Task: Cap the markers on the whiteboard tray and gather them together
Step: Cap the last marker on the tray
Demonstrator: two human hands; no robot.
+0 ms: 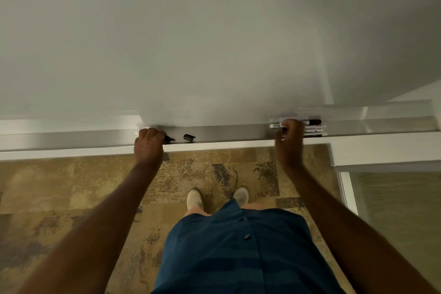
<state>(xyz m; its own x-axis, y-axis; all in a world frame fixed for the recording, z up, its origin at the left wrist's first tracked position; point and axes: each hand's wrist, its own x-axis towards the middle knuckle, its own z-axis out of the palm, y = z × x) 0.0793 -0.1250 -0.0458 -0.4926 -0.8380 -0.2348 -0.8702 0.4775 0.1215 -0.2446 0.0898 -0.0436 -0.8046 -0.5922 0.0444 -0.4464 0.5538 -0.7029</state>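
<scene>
Left hand [148, 142]: closed on uncapped marker [169, 138], tip out right of knuckles. Loose cap [189, 137]: on tray [226, 132], just beyond tip. Right hand [290, 135]: curled over marker bundle [310, 127]. Advice: align cap squarely, press until seated.

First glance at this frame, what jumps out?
Two bare arms reaching to the tray under the whiteboard. The left hand grips an uncapped marker, its loose cap just beside it. The right hand rests on the marker bunch at the tray's right.
</scene>
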